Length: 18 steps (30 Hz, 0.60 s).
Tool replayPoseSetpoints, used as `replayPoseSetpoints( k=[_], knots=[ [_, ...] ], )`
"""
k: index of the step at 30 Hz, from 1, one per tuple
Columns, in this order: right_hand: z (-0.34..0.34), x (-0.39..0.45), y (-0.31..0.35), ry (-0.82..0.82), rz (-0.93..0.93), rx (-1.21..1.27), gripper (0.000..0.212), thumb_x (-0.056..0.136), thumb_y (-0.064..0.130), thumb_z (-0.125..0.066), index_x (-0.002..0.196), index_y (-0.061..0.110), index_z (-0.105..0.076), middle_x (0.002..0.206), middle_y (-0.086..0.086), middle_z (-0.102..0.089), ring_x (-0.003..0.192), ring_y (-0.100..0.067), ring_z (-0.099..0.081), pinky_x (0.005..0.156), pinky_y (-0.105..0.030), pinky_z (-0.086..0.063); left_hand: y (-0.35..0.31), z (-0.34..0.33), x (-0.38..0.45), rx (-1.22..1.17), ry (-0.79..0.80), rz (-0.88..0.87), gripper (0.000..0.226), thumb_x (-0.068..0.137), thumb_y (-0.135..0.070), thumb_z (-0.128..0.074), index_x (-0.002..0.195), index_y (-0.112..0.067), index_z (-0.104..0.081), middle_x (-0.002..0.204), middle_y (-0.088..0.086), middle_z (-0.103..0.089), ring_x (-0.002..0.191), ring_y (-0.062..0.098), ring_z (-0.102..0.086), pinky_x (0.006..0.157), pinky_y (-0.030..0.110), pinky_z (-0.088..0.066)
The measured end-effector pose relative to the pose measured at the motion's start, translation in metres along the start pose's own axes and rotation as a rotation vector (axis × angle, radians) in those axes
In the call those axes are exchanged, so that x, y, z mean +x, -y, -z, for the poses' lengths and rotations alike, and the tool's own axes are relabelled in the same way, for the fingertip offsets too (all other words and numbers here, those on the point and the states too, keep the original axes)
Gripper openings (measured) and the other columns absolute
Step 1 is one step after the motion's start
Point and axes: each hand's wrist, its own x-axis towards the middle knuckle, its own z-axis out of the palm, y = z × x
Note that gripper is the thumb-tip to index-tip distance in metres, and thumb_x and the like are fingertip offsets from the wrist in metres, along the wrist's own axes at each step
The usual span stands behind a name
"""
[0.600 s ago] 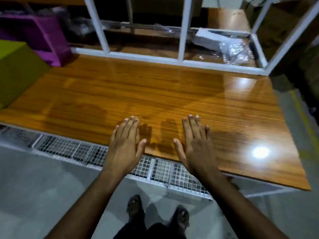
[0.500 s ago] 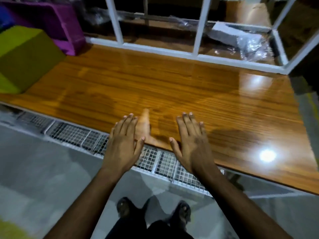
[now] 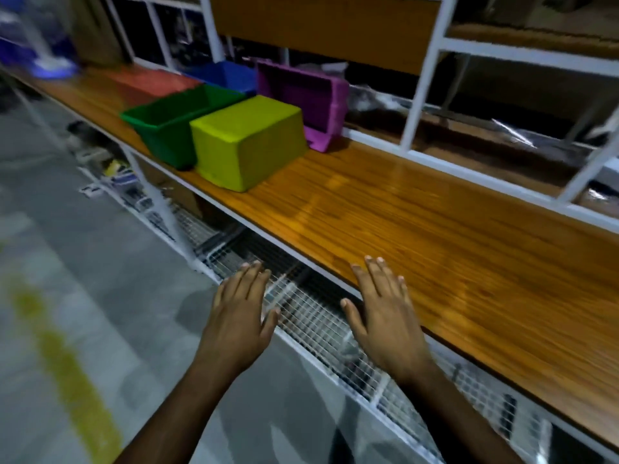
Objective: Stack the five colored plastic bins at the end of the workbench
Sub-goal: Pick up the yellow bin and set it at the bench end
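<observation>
Both hands are flat and holding nothing: left hand (image 3: 239,318) hovers over the wire mesh shelf (image 3: 311,316) below, right hand (image 3: 385,313) has fingers spread over the counter (image 3: 452,236) edge. Further along sit the bins: yellow-green bin (image 3: 249,142) upside down, green bin (image 3: 174,120) upright beside it, purple bin (image 3: 304,95) tipped on its side, then red bin (image 3: 152,82) and blue bin (image 3: 226,73).

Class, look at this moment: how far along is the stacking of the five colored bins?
Done: nothing; no bin sits inside another. The yellow-green bin, green bin, purple bin, blue bin and red bin stand separately on the workbench. In hand: nothing; left hand and right hand are open. Left: all the stacking.
</observation>
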Motion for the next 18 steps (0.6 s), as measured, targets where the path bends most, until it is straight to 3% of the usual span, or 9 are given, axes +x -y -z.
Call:
replayPoseSetpoints(
  k=[4,8,18],
  knots=[
    [-0.016,0.048,0.060,-0.007,0.043,0.007,0.064,0.098,0.059,-0.022,0.154,0.030,-0.012,0.165,0.002,-0.005,0.150,-0.014,0.006,0.119,-0.042,0.003,0.069,0.030,0.015,0.017,-0.017,0.042,0.065,0.094,-0.049,-0.045,0.151,-0.024,-0.024,0.160,-0.002,-0.023,0.148,0.018,-0.017,0.116,0.038,-0.020],
    [-0.028,0.097,0.099,0.000,0.056,0.015,0.063,0.099,0.058,-0.022,0.154,0.030,-0.013,0.165,0.000,-0.006,0.151,-0.015,0.003,0.122,-0.045,-0.004,0.115,0.048,0.044,0.033,-0.040,0.046,0.066,0.094,-0.047,-0.047,0.151,-0.024,-0.024,0.160,-0.001,-0.023,0.147,0.019,-0.017,0.116,0.040,-0.021],
    [-0.071,0.253,0.165,0.027,0.118,0.065,0.060,0.099,0.052,-0.032,0.152,0.027,-0.021,0.164,-0.003,-0.015,0.151,-0.019,-0.008,0.122,-0.045,-0.014,0.222,0.067,0.179,0.058,-0.052,0.043,0.066,0.094,-0.046,-0.047,0.151,-0.021,-0.023,0.157,0.000,-0.028,0.147,0.020,-0.017,0.116,0.041,-0.017]
  ],
)
